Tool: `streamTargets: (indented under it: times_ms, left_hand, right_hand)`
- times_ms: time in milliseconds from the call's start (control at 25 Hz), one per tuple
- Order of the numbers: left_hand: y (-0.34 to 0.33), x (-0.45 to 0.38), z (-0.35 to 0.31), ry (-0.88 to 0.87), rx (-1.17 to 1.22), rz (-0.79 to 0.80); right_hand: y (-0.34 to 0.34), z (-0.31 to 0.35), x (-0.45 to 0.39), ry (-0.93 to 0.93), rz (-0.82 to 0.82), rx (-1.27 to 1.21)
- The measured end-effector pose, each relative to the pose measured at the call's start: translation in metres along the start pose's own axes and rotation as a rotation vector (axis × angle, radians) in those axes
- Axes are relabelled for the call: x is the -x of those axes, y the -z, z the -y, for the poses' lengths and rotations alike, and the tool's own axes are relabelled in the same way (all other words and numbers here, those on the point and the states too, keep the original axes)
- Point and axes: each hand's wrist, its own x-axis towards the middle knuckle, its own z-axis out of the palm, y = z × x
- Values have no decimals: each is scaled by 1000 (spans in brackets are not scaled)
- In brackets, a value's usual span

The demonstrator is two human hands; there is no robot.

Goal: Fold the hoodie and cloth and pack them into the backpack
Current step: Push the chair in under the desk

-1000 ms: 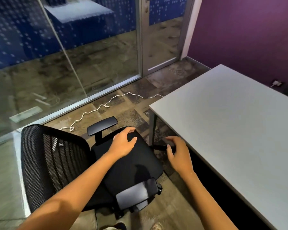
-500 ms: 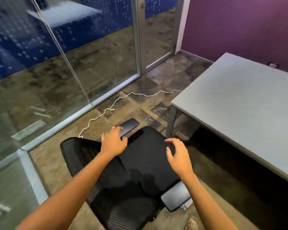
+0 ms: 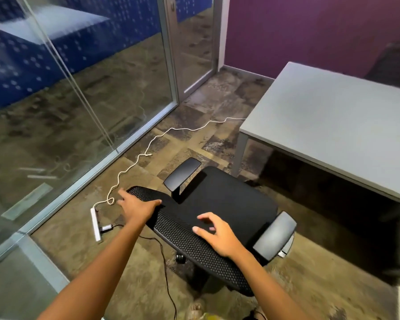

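Mottled brown-grey carpet-tile floor (image 3: 194,139) underfoot. On it: black mesh-backed office chair (image 3: 217,204); white power strip (image 3: 95,224) beside the glass wall, thin white cord (image 3: 153,144) snaking away; grey rectangular table (image 3: 333,121), top bare.

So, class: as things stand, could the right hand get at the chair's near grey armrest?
Probably yes. The right hand hovers over the mesh backrest, and the armrest is just to its right with nothing between them.
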Motion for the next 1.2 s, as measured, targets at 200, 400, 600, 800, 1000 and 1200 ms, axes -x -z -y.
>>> streamTargets:
  times_ms: [200,400,600,800,1000,1200]
  left_hand:
    - [1,-7,7,139,257,61]
    - [5,-8,14,68,154,137]
    - [9,-12,19,7,87,176]
    - [20,-29,9,-31,8,250]
    - [12,-30,-19,-115,-60,287]
    - [-9,-28,-39,-142,-66,328]
  right_hand:
    - [0,11,18,-163,306,10]
    - [-10,10,30,-168,367,9]
    - [-27,12,46,-152,394,30]
    - [-51,22,51,-125,341,45]
    - [-50,25,51,-106,220,46]
    - [-29,19,44,-77,198,113]
